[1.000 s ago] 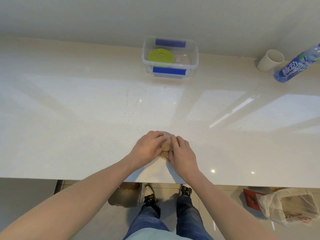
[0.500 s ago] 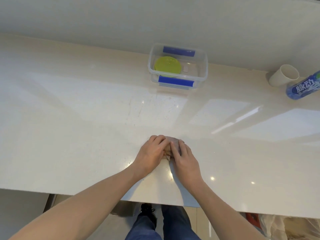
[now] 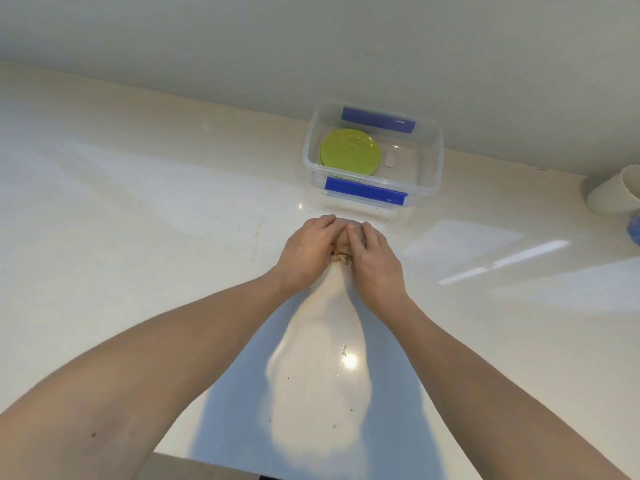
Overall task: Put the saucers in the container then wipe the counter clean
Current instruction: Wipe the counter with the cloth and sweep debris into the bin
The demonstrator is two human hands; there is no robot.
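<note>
Hands, two: left hand (image 3: 309, 252) and right hand (image 3: 372, 259), each grip pressing one cloth (image 3: 343, 244) on counter (image 3: 138, 237).

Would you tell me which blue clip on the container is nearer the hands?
The front clip, on the container wall facing the hands; the back clip sits wall-side.

You see a bright, evenly lit glossy cream counter (image 3: 138, 237): glare patches lie right of your right hand (image 3: 375, 261), a light spot and bluish arm shadows sit nearer you, edges bow, and detail is slightly soft.
</note>
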